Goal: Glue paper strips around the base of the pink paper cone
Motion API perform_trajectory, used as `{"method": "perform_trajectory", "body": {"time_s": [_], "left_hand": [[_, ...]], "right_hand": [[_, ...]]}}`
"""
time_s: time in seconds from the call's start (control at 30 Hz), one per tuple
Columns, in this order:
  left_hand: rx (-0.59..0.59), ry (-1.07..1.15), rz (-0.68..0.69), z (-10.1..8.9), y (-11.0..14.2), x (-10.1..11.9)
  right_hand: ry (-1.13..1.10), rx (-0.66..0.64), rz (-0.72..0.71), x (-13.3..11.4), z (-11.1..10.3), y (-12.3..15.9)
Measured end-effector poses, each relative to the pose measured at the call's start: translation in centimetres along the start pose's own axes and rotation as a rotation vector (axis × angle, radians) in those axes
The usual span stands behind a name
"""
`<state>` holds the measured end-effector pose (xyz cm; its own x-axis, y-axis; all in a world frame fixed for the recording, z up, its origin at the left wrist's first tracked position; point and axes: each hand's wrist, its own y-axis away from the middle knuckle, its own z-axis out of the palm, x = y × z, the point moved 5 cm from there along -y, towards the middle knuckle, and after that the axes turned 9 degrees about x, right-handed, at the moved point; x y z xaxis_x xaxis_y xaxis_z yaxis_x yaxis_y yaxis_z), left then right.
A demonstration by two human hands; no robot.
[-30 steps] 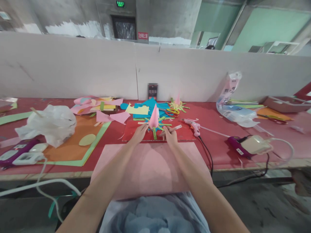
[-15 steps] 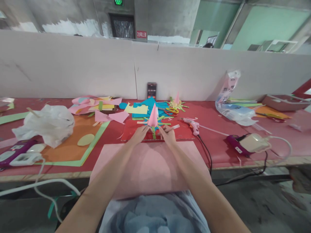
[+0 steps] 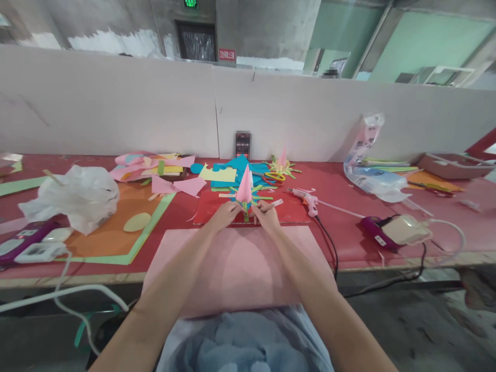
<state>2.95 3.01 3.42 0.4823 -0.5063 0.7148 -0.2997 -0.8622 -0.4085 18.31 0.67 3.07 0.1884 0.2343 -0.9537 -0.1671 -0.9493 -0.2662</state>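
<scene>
A pink paper cone stands upright on a blue paper base with green strips spreading around it. My left hand is closed at the cone's front left, its fingertips pinched on the paper craft's edge. Across from it, my right hand is closed with a slim whitish pen-like stick lying in it, pointing out to the right. Its fingertips meet the front green strip, which lies between both hands. Under the craft is a red board. The exact fingertip contact is too small to make out.
To the right lie a pink glue gun with a black cord and a purple power strip. Scissors rest on blue paper behind the craft, near a second pink cone. A crumpled white plastic bag sits left; pink paper lies in front.
The fingertips of both hands have shifted slightly at the front green strip, the right ones drawing inward. The cone and the tools around it stay in place.
</scene>
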Motion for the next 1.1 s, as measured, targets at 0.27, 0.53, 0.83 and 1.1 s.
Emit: {"method": "perform_trajectory", "body": {"time_s": [0.27, 0.53, 0.83, 1.1], "left_hand": [[-0.031, -0.021, 0.054, 0.15, -0.03, 0.45], [-0.023, 0.021, 0.048, 0.2, -0.11, 0.2], [-0.038, -0.003, 0.051, 0.16, -0.03, 0.41], [-0.028, 0.012, 0.056, 0.33, -0.19, -0.15]], "right_hand": [[0.047, 0.003, -0.025, 0.26, -0.01, -0.14], [0.103, -0.046, -0.043, 0.37, 0.29, -0.09], [0.178, 0.065, -0.059, 0.68, -0.19, -0.36], [0.125, -0.008, -0.028, 0.63, 0.24, -0.13]]}}
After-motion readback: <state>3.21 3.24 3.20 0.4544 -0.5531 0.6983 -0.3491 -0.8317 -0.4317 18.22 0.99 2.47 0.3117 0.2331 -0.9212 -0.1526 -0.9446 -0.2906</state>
